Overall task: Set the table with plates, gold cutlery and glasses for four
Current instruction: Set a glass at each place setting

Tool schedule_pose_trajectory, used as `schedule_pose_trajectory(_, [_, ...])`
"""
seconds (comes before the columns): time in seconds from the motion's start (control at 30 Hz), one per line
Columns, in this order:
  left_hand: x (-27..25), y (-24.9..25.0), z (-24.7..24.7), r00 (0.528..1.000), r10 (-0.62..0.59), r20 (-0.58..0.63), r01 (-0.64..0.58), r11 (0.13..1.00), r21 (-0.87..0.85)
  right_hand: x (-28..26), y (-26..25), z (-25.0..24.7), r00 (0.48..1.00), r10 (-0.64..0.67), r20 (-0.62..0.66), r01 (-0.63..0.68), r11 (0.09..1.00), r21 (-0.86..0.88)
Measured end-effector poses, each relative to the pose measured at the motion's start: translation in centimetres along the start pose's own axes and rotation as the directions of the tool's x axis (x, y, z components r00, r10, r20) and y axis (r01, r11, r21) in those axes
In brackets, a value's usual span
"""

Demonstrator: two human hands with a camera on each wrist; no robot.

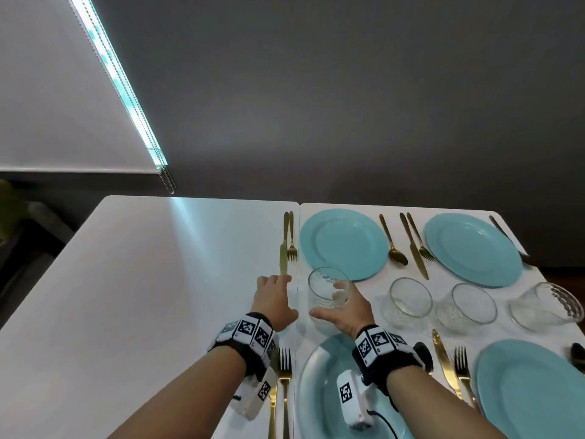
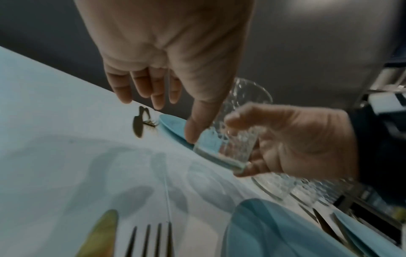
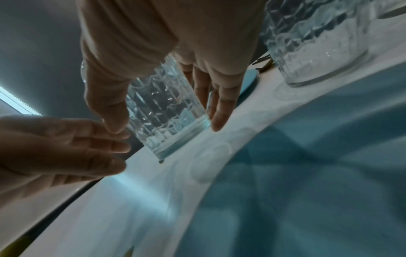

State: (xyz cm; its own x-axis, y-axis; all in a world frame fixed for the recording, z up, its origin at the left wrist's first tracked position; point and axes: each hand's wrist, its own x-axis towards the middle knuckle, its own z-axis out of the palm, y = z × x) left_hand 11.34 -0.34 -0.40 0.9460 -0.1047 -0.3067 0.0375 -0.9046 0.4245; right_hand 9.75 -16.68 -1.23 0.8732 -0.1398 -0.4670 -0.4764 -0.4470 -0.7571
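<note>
My right hand [image 1: 327, 301] grips a clear ribbed glass [image 1: 326, 288] from the right side, between the far left teal plate [image 1: 343, 243] and the near left teal plate [image 1: 316, 384]. In the right wrist view the glass [image 3: 167, 118] is tilted, with its base close to the white table [image 3: 131, 200]; whether it touches, I cannot tell. My left hand [image 1: 281, 296] hovers just left of the glass, fingers relaxed and holding nothing, beside the tip of a gold knife [image 1: 283, 259]. The left wrist view shows that hand [image 2: 164, 107] above the table next to the glass [image 2: 232, 142].
Three more glasses [image 1: 410, 299] [image 1: 468, 307] [image 1: 544, 307] stand in a row to the right. Two more teal plates [image 1: 473, 248] [image 1: 531, 388] lie on the right half. Gold forks [image 1: 285, 369], knives and a spoon [image 1: 395, 251] lie beside the plates.
</note>
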Motion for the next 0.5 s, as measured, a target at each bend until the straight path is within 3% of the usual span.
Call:
schedule_pose_trajectory(0.23, [-0.8, -1.8, -0.5, 0.990, -0.136, -0.042, 0.133, 0.989, -0.065, -0.6, 1.2, 0.9, 0.999, -0.014, 0.030, 0.015, 0.999, -0.051])
schedule_pose_trajectory(0.5, [-1.8, -2.6, -0.4, 0.979, -0.189, -0.074, 0.180, 0.976, -0.121, -0.4, 1.4, 1.8, 0.999, -0.040, 0.014, 0.041, 0.995, -0.091])
